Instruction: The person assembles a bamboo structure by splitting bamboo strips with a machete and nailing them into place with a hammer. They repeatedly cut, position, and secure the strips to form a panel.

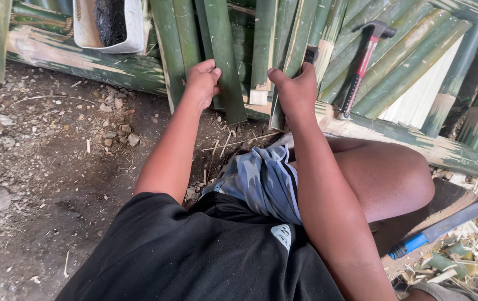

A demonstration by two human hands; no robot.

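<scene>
The left hand (203, 82) is closing its fingers around the lower end of a green bamboo slat (225, 61), thumb side toward the gap between the two hands. The right hand (296, 89) is gripping the neighbouring bamboo strip (290, 50), with its fingers wrapping over the edge near the bottom. Both slats are lying side by side among a row of split bamboo pieces (400, 56) that are resting across a thick bamboo pole (445, 150). Just right of the right hand, a hammer (361, 67) with a red and black handle is lying on the slats, head pointing away. Farther out, at the top left, a white container (133, 33) is sitting on the bamboo. Near the person's right knee, a blade with a blue handle (439, 228) is lying among scraps. Bare, stony ground (55, 145) is spreading out to the left.
</scene>
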